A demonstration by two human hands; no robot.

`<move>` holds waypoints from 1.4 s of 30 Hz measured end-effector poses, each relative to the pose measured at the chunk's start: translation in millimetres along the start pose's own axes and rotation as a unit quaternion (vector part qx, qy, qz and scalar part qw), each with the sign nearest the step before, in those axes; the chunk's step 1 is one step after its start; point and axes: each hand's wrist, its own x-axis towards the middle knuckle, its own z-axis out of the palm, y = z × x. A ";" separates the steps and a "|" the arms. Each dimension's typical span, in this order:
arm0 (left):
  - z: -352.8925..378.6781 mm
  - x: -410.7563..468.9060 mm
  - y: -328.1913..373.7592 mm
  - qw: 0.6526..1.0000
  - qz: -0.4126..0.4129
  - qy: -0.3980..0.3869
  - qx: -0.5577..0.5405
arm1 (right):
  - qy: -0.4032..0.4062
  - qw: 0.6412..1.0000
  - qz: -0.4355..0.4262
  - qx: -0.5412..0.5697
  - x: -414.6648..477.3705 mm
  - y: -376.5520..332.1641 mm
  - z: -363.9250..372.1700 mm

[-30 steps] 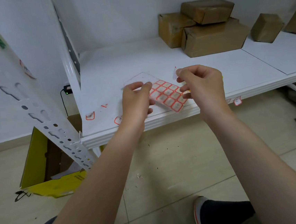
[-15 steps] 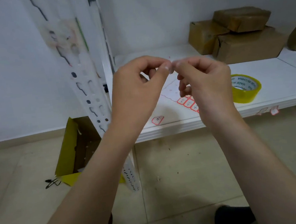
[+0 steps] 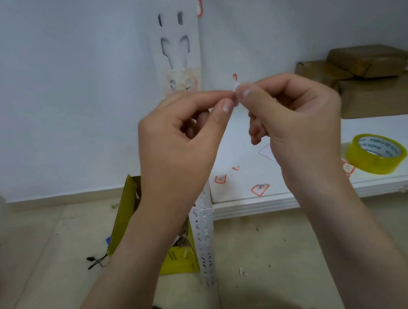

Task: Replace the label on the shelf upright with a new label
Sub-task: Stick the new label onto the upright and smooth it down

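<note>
Fingers (image 3: 225,106) of left hand (image 3: 179,146) and right hand (image 3: 297,120) pinched shut on one small new label (image 3: 235,86), held at frame centre; red edge peeks up at 12 o'clock; likely feather-light, limp, sticky-backed; best held by edges; shelf upright (image 3: 181,57) at 10 o'clock, residue patch (image 3: 182,79) bare; tape roll (image 3: 376,154) on shelf at 4 o'clock.

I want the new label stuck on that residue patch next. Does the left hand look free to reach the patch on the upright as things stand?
Probably yes. The residue patch on the shelf upright sits just above the left hand with nothing between them, though both hands pinch the small label, the right hand included.
</note>
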 end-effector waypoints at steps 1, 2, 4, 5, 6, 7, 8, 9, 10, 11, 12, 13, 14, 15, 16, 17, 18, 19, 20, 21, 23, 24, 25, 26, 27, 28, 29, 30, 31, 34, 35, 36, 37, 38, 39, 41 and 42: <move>0.3 1.1 -0.2 1.000 -0.004 0.000 -0.006 | 0.000 1.000 -0.001 0.003 -0.3 -0.5 2.5; 0.3 2.1 -0.1 1.000 -0.009 -0.001 -0.011 | 0.000 1.000 -0.001 0.006 -0.6 -0.8 4.5; -0.8 4.7 0.4 1.000 -0.011 -0.004 -0.012 | 0.002 1.000 -0.001 0.008 -0.6 -1.9 7.5; -2.2 6.2 0.7 1.000 -0.008 -0.005 -0.009 | 0.003 1.000 -0.003 0.007 -0.4 -2.6 8.4; -4.0 7.6 0.9 1.000 -0.004 -0.007 -0.005 | 0.004 1.000 -0.005 0.005 -0.2 -3.1 9.1; -6.2 9.2 0.9 1.000 0.001 -0.008 -0.001 | 0.003 1.000 -0.006 0.005 0.2 -3.5 9.7; -8.2 10.9 0.4 1.000 0.004 -0.011 0.004 | 0.001 1.000 -0.006 0.004 0.7 -3.7 10.2; -9.8 12.5 -0.2 1.000 0.004 -0.016 0.006 | -0.003 1.000 -0.006 0.004 1.2 -3.5 10.8; -10.7 14.1 -1.0 1.000 0.002 -0.022 0.005 | -0.008 1.000 -0.004 0.005 2.0 -2.9 11.4; -11.2 15.3 -1.9 1.000 -0.001 -0.028 0.001 | -0.012 1.000 -0.003 0.005 2.5 -2.3 12.0; -11.1 16.2 -2.7 0.999 -0.006 -0.032 -0.005 | -0.016 1.000 -0.002 0.003 3.1 -1.5 12.5; -10.8 16.8 -3.4 0.999 -0.013 -0.034 -0.010 | -0.020 1.000 -0.002 -0.001 3.7 -1.2 12.9; -10.5 17.2 -3.9 0.999 -0.021 -0.035 -0.016 | -0.025 1.000 -0.001 -0.008 4.1 -1.2 13.1; -10.8 17.3 -4.5 0.999 -0.028 -0.033 -0.021 | -0.030 0.999 0.000 -0.016 4.3 -1.6 13.4; -11.5 17.4 -4.8 0.999 -0.034 -0.032 -0.025 | -0.036 0.999 0.002 -0.024 4.5 -1.9 13.3; -13.1 17.8 -5.3 0.999 -0.035 -0.032 -0.026 | -0.042 0.999 0.005 -0.029 4.4 -2.2 13.1; -15.0 18.2 -5.6 0.999 -0.033 -0.034 -0.023 | -0.047 0.998 0.008 -0.030 4.2 -2.4 12.9; -17.2 19.1 -5.6 0.999 -0.029 -0.039 -0.020 | -0.051 0.998 0.009 -0.031 4.0 -2.8 12.6; -19.6 20.0 -5.4 0.999 -0.025 -0.044 -0.017 | -0.055 0.998 0.007 -0.034 3.6 -3.3 12.7; -21.9 20.8 -5.3 0.998 -0.022 -0.049 -0.017 | -0.060 0.997 0.003 -0.039 2.7 -4.0 13.0; -25.4 21.8 -6.3 0.998 -0.014 -0.052 -0.014 | -0.070 0.996 -0.005 -0.047 0.6 -5.2 13.4; -26.8 22.1 -7.1 0.999 -0.008 -0.051 -0.008 | -0.075 0.996 -0.006 -0.047 -0.1 -5.9 13.4; -28.2 22.6 -7.7 0.999 0.000 -0.052 0.001 | -0.078 0.996 -0.003 -0.043 -0.5 -6.3 13.0; -29.5 22.9 -7.8 0.998 0.010 -0.055 0.012 | -0.081 0.996 0.007 -0.032 -0.6 -6.4 12.4; -30.9 23.2 -8.1 0.998 0.021 -0.061 0.023 | -0.083 0.996 0.021 -0.017 -0.5 -6.1 11.7; -32.0 23.4 -8.3 0.997 0.031 -0.067 0.031 | -0.084 0.996 0.034 -0.004 -0.1 -5.6 10.9; -32.8 23.5 -8.4 0.996 0.039 -0.073 0.036 | -0.085 0.996 0.042 0.001 0.1 -5.1 10.4; -33.8 23.7 -8.3 0.995 0.044 -0.078 0.038 | -0.085 0.995 0.047 0.003 0.3 -4.9 10.2; -34.3 23.9 -8.1 0.995 0.047 -0.082 0.039 | -0.085 0.995 0.051 0.003 0.3 -5.0 10.0; -35.6 24.3 -7.7 0.994 0.052 -0.089 0.042 | -0.088 0.994 0.058 0.005 -0.7 -6.6 9.7; -35.8 24.3 -7.8 0.994 0.051 -0.089 0.041 | -0.089 0.994 0.058 0.005 -1.1 -7.3 9.5; -35.7 24.2 -7.9 0.994 0.049 -0.088 0.038 | -0.089 0.994 0.058 0.005 -1.4 -8.1 9.4; -35.6 23.9 -8.1 0.995 0.045 -0.085 0.035 | -0.090 0.994 0.059 0.006 -1.7 -8.6 9.2; -35.2 23.3 -7.9 0.995 0.040 -0.082 0.032 | -0.092 0.994 0.060 0.008 -1.9 -9.1 9.2; -34.6 22.7 -7.9 0.996 0.036 -0.081 0.030 | -0.097 0.993 0.061 0.009 -2.3 -9.4 9.4; -33.2 21.8 -7.9 0.996 0.028 -0.081 0.028 | -0.112 0.992 0.061 0.003 -3.4 -9.9 11.2; -32.7 21.6 -8.3 0.996 0.020 -0.079 0.024 | -0.116 0.992 0.059 -0.001 -4.2 -9.9 12.4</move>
